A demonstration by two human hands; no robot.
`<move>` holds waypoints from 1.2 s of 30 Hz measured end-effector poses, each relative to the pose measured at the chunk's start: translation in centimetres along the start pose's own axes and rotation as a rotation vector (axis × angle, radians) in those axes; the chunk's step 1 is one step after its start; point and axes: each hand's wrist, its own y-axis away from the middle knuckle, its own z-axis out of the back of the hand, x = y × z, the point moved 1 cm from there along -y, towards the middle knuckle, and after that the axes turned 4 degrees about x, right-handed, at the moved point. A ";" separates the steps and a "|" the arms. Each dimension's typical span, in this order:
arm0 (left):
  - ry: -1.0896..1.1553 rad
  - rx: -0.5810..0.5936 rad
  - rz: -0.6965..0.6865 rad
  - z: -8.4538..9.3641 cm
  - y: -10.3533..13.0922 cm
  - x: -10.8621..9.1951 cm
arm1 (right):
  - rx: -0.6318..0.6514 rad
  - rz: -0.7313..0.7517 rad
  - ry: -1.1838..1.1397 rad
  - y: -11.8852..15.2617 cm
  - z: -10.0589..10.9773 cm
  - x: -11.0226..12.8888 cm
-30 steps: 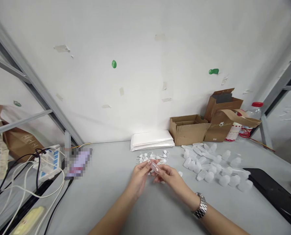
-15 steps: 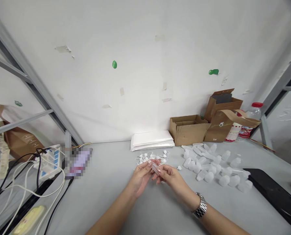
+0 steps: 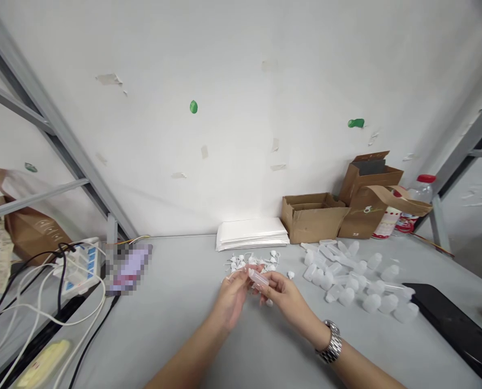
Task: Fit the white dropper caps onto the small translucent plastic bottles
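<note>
A small translucent plastic bottle (image 3: pixel 259 277) is held between my two hands, tilted, its narrow end toward the left. My right hand (image 3: pixel 286 294) is closed, with thumb and fingers pinching the wider end of the bottle. My left hand (image 3: pixel 232 296) is also closed, its fingertips around the narrow end; whether a cap sits there is hard to make out. Just behind my hands lies a pile of small white caps (image 3: pixel 240 261) with thin straps. To the right, many translucent bottles (image 3: pixel 347 296) are scattered over the grey table (image 3: pixel 176 302).
A stack of white sheets (image 3: pixel 251 235) and an open cardboard box (image 3: pixel 316 221) stand against the wall. A brown paper bag (image 3: pixel 358 210) and a red-capped bottle (image 3: pixel 423 189) are further right. A black object (image 3: pixel 447 319) lies at right; a power strip (image 3: pixel 81 267) with cables at left.
The bottle has turned slightly and more of its side shows between my fingers. Both hands stay in nearly the same place. The view has shifted a little.
</note>
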 end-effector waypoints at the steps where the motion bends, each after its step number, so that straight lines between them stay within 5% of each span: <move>1: 0.029 0.015 0.013 0.0 0.0 0.1 | -0.008 -0.003 0.004 0.0 0.0 -0.1; 10: 0.090 0.096 0.035 0.0 -0.3 0.6 | -0.051 0.019 0.042 0.3 0.2 -0.4; 21: 0.041 0.235 0.058 0.2 -0.3 0.9 | 0.153 -0.104 -0.412 0.5 -0.1 0.1; 28: -0.003 0.194 0.006 0.0 -0.5 -0.3 | 0.113 -0.100 -0.322 0.5 0.7 0.5; 36: 0.045 0.178 0.026 0.1 -0.5 0.9 | 0.040 -0.046 -0.169 0.4 -0.2 -0.6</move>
